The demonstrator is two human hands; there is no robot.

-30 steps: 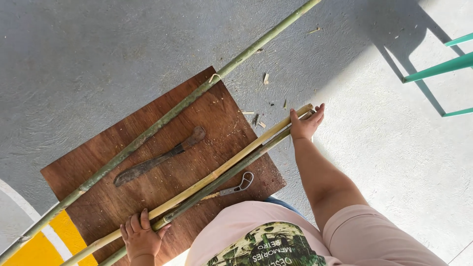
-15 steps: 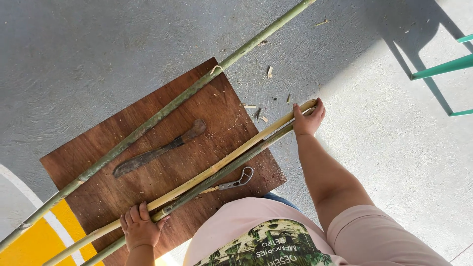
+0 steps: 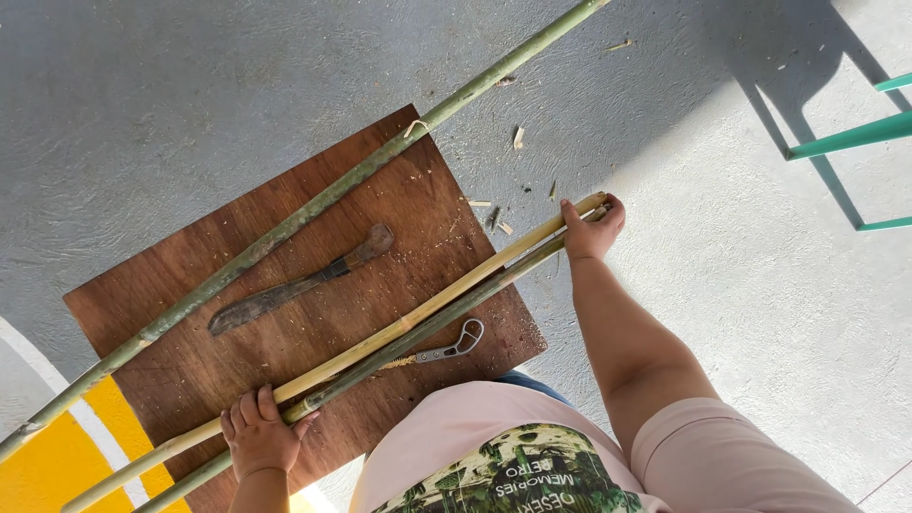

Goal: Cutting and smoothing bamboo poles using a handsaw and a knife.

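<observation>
Two long split bamboo strips (image 3: 427, 318), one pale yellow and one green, lie side by side slantwise over a brown wooden board (image 3: 180, 370). My left hand (image 3: 256, 439) grips them near the board's lower left edge. My right hand (image 3: 591, 226) is closed round their far end, just off the board's right side above the concrete floor. A rusty machete (image 3: 285, 293) with a dark handle lies flat on the board between the strips and a long green bamboo pole (image 3: 332, 201). A small metal hooked tool (image 3: 458, 342) rests on the board beside the strips.
The green pole runs from lower left to upper right over the board and onto the grey concrete. Bamboo chips (image 3: 518, 138) lie scattered past the board. A green metal frame (image 3: 855, 138) stands at the right edge. A yellow and white painted mark (image 3: 57, 456) is at lower left.
My right hand's fingers have closed round the end of the strips. My left hand has shifted slightly along them. The machete, pole and board have not moved.
</observation>
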